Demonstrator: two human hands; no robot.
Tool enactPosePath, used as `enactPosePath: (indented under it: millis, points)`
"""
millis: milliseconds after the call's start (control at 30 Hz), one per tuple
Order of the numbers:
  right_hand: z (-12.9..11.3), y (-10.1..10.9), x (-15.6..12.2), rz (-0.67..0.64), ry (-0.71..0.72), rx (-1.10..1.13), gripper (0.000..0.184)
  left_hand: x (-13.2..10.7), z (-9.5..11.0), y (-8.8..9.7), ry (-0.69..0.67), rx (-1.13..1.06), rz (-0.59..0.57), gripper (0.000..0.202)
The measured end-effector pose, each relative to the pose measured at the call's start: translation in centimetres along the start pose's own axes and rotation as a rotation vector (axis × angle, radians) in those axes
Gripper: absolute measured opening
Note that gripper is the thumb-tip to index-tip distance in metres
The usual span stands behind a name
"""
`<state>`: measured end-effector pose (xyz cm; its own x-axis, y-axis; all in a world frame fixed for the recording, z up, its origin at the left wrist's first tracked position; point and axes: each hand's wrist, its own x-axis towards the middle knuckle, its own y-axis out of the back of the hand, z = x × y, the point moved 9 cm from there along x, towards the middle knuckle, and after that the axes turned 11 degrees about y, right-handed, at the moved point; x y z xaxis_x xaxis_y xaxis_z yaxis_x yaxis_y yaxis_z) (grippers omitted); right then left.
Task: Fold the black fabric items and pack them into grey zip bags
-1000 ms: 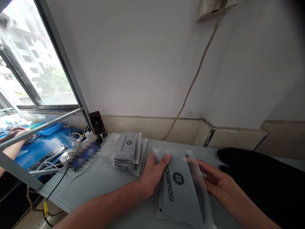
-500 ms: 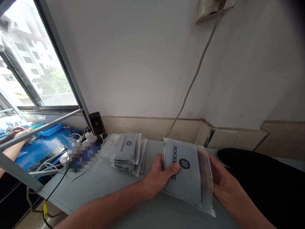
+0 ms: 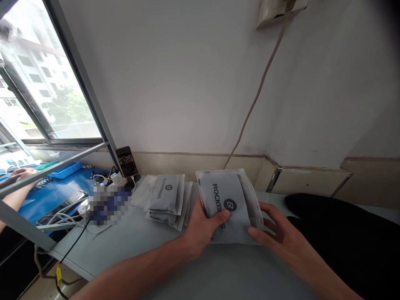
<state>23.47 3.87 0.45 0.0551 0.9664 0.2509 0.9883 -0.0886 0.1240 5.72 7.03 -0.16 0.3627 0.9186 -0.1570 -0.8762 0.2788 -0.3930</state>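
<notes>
A frosted plastic bag (image 3: 243, 196) with a grey ROCKBROS-printed packet inside stands tilted above the desk. My left hand (image 3: 203, 227) grips its left side, thumb lying across the front beside the round logo and fingers hidden behind. At the bag's right edge is my right hand (image 3: 278, 233), its thumb on the lower front corner and its fingers curled at the side, partly hidden. Left of the bag, a stack of similar ROCKBROS bags (image 3: 165, 196) lies on the desk.
A lit phone (image 3: 126, 162) leans near the wall, with chargers and cables (image 3: 68, 214) to its left. Black cloth (image 3: 343, 241) covers the desk's right side. Behind a metal frame, another person's hands (image 3: 23, 175) are over a blue mat (image 3: 34, 204).
The bag has moved left and a little up, and its lower right corner no longer hangs down. My right hand has shifted left with it, its thumb now showing on the front.
</notes>
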Motion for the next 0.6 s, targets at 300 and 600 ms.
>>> enactPosePath:
  millis: [300, 600]
  points:
    - [0.2, 2.7, 1.3, -0.007, 0.057, -0.074, 0.044, 0.8, 1.7, 1.7, 0.050, -0.010, 0.047, 0.066]
    - [-0.2, 3.2, 1.9, -0.225, 0.120, -0.136, 0.033, -0.4, 5.6, -0.1, 0.049, 0.763, -0.276, 0.049]
